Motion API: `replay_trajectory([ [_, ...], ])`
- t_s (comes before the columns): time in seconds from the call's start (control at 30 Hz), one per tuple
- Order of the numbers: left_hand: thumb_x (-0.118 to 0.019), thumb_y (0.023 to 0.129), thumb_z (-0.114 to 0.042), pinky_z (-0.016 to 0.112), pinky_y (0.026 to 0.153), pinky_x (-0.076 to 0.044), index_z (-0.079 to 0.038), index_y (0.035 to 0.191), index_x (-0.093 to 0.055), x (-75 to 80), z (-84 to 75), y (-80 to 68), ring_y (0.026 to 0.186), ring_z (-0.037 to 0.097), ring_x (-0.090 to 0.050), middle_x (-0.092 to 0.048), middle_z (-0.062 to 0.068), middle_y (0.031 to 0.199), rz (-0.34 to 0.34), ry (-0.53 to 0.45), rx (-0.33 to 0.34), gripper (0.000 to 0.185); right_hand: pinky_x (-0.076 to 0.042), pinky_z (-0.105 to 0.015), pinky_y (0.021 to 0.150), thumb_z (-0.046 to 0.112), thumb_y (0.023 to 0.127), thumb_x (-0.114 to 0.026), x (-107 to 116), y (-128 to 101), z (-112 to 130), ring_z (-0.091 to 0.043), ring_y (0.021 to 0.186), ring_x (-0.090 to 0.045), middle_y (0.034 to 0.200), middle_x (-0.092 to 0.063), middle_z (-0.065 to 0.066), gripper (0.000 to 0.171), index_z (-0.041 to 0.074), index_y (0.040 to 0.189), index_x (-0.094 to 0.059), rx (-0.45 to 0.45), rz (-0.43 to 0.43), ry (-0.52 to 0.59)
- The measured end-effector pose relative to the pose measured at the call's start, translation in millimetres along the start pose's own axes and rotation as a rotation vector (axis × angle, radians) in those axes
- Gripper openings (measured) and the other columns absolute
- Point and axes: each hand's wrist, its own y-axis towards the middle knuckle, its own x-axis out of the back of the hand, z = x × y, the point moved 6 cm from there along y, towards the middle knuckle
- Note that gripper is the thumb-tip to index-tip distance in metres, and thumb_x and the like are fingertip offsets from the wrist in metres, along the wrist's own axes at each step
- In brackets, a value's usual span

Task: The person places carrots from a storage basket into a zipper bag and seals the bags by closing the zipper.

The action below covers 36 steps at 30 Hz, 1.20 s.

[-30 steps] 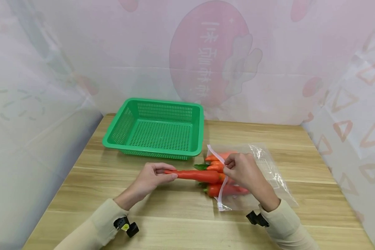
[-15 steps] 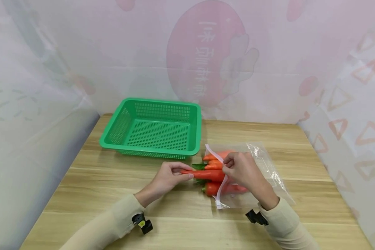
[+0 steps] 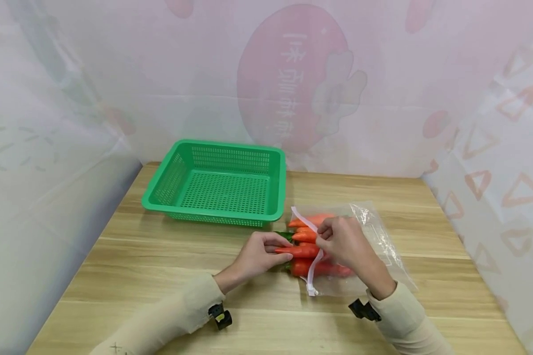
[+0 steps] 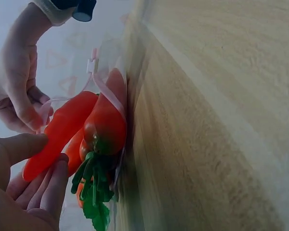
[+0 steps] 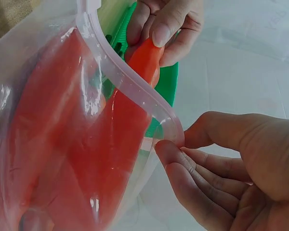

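My left hand (image 3: pixel 261 254) pinches the thin tip of a red carrot (image 3: pixel 302 252), whose thick end lies inside a clear zip bag (image 3: pixel 383 256). My right hand (image 3: pixel 343 241) pinches the bag's pale pink zip edge, holding the mouth raised, as the right wrist view shows with the zip strip (image 5: pixel 130 72). Several other orange-red carrots are in the bag, some tips sticking out. In the left wrist view, another carrot (image 4: pixel 105 127) with green leaves (image 4: pixel 97 192) lies beside the held one, its leafy end outside the mouth.
A green perforated basket (image 3: pixel 224 217) stands behind the hands at the back left of the wooden table (image 3: pixel 151 276). Printed cloth walls (image 3: pixel 195 64) rise along the back and sides. A small black camera is strapped to each wrist.
My left hand has moved right, pushing the carrot further into the bag. My right hand keeps its hold on the zip edge at nearly the same spot.
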Motion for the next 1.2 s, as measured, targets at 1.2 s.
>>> replay_trajectory([
  [1.2, -0.077, 0.097, -0.011, 0.039, 0.1, -0.06, 0.001, 0.12, -0.077, 14.9, -22.6, -3.3, 0.116, 0.028, -0.075, -0.078, 0.014, 0.121, 0.04, 0.419, -0.26, 0.026, -0.061, -0.025, 0.064, -0.001, 0.081, -0.074, -3.6, -4.2, -0.6, -0.011, 0.071, -0.073, 0.078, -0.078, -0.005, 0.007, 0.003, 0.087, -0.077, 0.0, 0.0, 0.012],
])
